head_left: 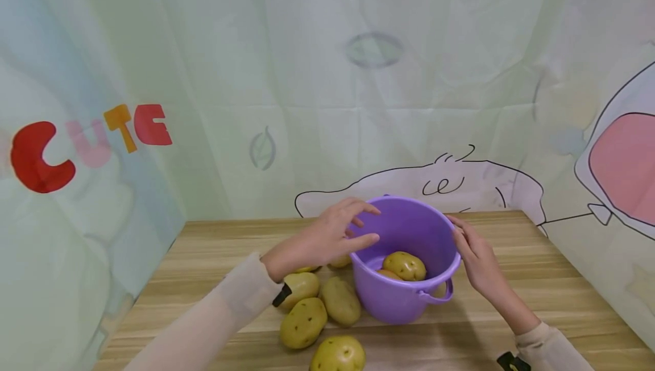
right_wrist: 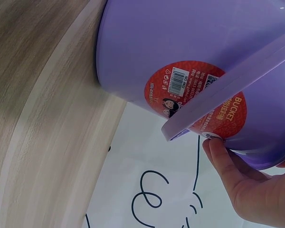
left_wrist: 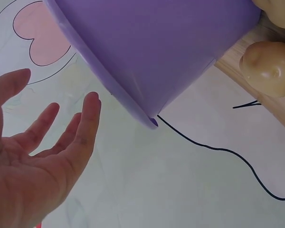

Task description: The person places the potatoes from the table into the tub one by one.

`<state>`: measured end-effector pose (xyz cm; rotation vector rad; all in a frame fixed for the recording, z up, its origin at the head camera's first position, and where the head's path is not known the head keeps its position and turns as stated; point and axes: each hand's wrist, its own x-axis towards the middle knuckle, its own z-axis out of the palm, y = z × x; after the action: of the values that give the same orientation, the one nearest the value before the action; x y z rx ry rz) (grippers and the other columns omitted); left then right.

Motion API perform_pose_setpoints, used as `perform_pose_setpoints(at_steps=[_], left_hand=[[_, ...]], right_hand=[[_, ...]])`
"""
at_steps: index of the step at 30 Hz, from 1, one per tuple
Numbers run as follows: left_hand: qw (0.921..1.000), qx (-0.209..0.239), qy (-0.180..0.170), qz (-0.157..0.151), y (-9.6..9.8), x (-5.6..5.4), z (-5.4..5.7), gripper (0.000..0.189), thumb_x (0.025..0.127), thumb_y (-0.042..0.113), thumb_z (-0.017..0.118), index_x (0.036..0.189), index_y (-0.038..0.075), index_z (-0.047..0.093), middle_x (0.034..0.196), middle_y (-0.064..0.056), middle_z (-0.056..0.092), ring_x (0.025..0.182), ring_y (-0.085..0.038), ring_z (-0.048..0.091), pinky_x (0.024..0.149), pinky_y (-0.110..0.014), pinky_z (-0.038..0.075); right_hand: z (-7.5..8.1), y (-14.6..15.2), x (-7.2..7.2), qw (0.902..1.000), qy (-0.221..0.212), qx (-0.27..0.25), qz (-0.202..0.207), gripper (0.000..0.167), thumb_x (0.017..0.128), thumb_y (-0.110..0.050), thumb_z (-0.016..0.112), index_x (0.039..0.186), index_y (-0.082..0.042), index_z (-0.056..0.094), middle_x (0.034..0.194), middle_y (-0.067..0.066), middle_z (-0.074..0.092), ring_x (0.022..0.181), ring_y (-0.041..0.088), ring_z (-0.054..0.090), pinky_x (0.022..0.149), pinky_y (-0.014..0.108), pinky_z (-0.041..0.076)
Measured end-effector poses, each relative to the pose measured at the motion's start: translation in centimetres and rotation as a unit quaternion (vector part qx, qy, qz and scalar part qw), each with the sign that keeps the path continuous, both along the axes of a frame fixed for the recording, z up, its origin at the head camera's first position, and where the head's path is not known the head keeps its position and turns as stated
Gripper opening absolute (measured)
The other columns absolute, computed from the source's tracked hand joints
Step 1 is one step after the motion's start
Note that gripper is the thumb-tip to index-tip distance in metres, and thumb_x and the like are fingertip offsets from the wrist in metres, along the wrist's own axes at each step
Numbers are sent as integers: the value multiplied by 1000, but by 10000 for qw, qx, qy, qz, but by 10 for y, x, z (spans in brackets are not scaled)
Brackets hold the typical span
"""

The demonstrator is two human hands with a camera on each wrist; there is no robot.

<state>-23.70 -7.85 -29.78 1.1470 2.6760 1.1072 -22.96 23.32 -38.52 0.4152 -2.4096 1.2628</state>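
A purple bucket (head_left: 386, 303) stands upright on the table, with two potatoes (head_left: 406, 267) visible at its bottom. My right hand (head_left: 476, 257) grips the rim on the right side; in the right wrist view, its fingers (right_wrist: 223, 161) press the outer wall under the lip. Over the bucket's left rim is my left hand (head_left: 332, 237), fingers spread and nothing in it. The left wrist view has the open palm (left_wrist: 42, 175) facing the bucket's rim (left_wrist: 118, 99), apart from it. Several more potatoes (head_left: 303, 323) lie to the left of the bucket, some partly hidden behind my left forearm.
The wooden table (head_left: 527, 280) ends at a printed cloth backdrop (head_left: 317, 75) behind and at both sides. One potato (head_left: 338, 355) lies near the front. The bucket's handle (head_left: 437, 297) hangs at its front right, and a red label (right_wrist: 194, 99) is on its side.
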Motion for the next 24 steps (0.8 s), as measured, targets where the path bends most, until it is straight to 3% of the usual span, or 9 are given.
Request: perform_pose_setpoints(at_steps=[10,18,24], left_hand=[[9999,32,-65,136,-10,1,1,47,99,36,62,140,16,52,136,1,51,111,-15,59,85,-27,53],[9991,396,-96,124,-19,3,-1,42,100,31,62,136,13,54,135,-6,52,112,-23,60,87,-28,54],[9991,330,-14,256,-30,6,-4,40,101,32,60,135,12,54,135,-8,52,113,-25,58,88,-32,53]], right_hand=[[-1,1,-1,10000,-32,-8,-15,41,109,-20,39,141,4,50,114,23,68,96,20,65,77,19,51],[-1,1,-2,10000,-22,35,-38,41,109,-20,39,141,4,50,111,23,68,93,17,65,76,18,50],[0,1,-1,10000,24,36,-4,41,109,-20,39,140,4,51,111,23,69,92,15,65,76,18,50]])
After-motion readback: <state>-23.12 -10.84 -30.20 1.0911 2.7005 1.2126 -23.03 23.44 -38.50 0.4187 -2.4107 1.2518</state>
